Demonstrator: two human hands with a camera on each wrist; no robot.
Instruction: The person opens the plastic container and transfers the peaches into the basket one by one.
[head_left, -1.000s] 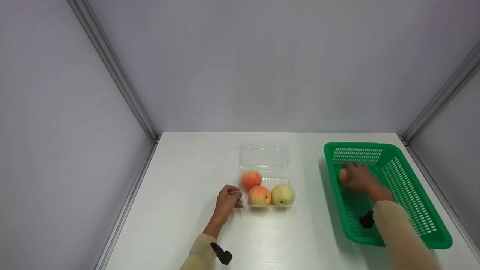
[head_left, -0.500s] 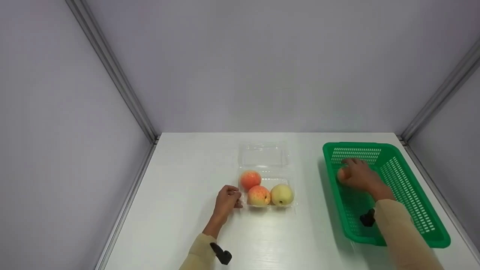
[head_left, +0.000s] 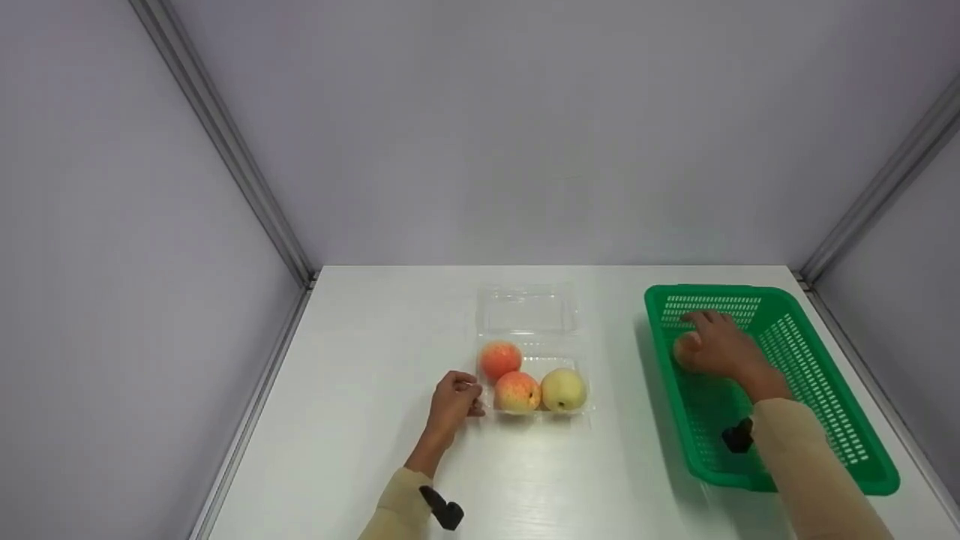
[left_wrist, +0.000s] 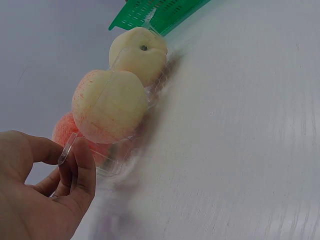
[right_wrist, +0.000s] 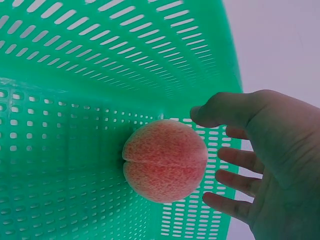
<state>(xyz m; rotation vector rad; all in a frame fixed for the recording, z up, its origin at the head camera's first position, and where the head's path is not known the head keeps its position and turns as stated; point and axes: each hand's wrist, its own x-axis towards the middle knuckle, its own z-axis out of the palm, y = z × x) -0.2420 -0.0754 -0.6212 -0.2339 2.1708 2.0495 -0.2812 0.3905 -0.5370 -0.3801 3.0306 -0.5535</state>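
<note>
A peach (right_wrist: 165,161) lies in the back left corner of the green basket (head_left: 679,442). Just above it is my right hand (head_left: 724,349), its fingers spread and apart from the fruit in the right wrist view. With thumb and fingers, my left hand (head_left: 452,401) pinches the left rim of a clear plastic clamshell box (head_left: 529,311). That box stands with its lid folded back. Inside sit a red peach (head_left: 500,361), a red-yellow peach (head_left: 517,392) and a pale yellow peach (head_left: 564,390); the box's back right spot holds no fruit.
The white table (head_left: 360,360) carries the box at its middle and the basket at its right side. Grey panels (head_left: 525,135) rise behind and at both sides. The basket's slotted walls stand around my right hand.
My right hand has loosened its fingers from the peach in the basket and shifted slightly away toward the back. The left hand and the box have stayed in place.
</note>
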